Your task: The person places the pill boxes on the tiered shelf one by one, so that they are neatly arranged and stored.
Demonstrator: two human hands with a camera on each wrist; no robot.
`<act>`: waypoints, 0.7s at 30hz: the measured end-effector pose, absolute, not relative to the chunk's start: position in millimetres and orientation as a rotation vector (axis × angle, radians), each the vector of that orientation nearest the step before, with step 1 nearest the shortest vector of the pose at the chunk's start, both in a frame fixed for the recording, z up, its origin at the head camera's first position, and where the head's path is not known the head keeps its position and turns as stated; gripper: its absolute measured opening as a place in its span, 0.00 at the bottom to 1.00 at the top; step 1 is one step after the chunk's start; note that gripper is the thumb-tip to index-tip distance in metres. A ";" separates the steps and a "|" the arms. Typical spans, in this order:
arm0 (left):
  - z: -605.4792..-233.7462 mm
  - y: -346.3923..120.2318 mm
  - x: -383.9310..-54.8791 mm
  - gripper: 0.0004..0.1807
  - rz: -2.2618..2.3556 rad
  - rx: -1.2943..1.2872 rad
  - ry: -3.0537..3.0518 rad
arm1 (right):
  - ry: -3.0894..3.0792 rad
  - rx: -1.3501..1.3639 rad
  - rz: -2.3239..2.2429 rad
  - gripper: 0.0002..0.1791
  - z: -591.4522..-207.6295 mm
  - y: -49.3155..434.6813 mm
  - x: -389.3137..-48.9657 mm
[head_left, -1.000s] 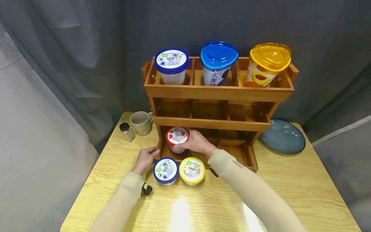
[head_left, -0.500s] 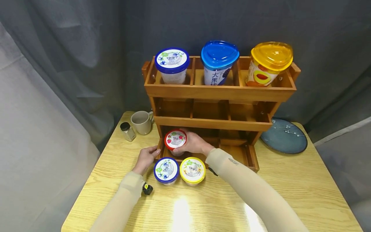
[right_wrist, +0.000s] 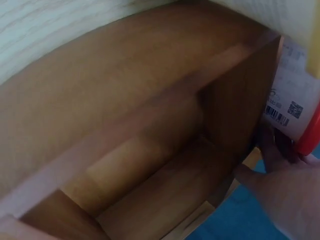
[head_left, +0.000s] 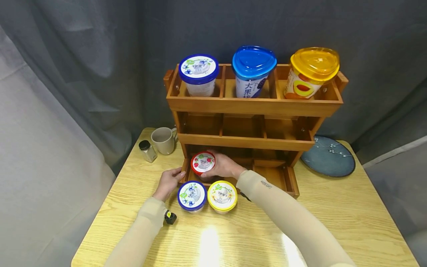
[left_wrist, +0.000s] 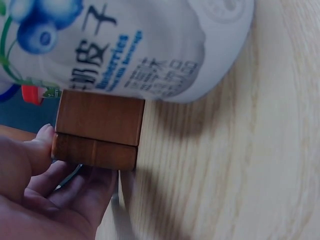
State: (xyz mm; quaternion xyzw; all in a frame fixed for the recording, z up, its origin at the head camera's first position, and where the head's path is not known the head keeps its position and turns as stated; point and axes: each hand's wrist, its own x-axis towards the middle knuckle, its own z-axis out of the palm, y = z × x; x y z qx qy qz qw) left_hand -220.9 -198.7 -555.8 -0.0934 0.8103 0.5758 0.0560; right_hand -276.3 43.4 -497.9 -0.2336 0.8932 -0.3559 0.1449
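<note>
Red-lidded cup point(head_left: 203, 163), now lowered, apparently near-seated, bottom left of the rack point(head_left: 253, 108); my right hand point(head_left: 224, 165) grips it, left hand point(head_left: 168, 182) the rack.

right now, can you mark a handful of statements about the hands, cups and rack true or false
1. Both hands hold cups. False: the right hand holds the red-lidded cup; the left hand grips the wooden rack.
2. The yellow-lidded cup stands on the table. True.
3. Four cups stand up top. False: the top tier holds three.
4. The plate lies right of the wooden rack. True.
</note>
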 end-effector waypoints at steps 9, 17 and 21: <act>-555.3 -199.1 -220.8 0.24 1.749 -0.280 2.455 | 2.540 -0.674 -0.933 0.65 -495.8 47.7 -278.7; -555.3 -198.1 -219.3 0.24 1.742 -0.282 2.439 | 2.518 -0.614 -0.906 0.67 -484.4 56.8 -273.7; -554.2 -198.3 -219.5 0.24 1.732 -0.277 2.453 | 2.526 -0.579 -0.919 0.62 -464.8 69.5 -266.9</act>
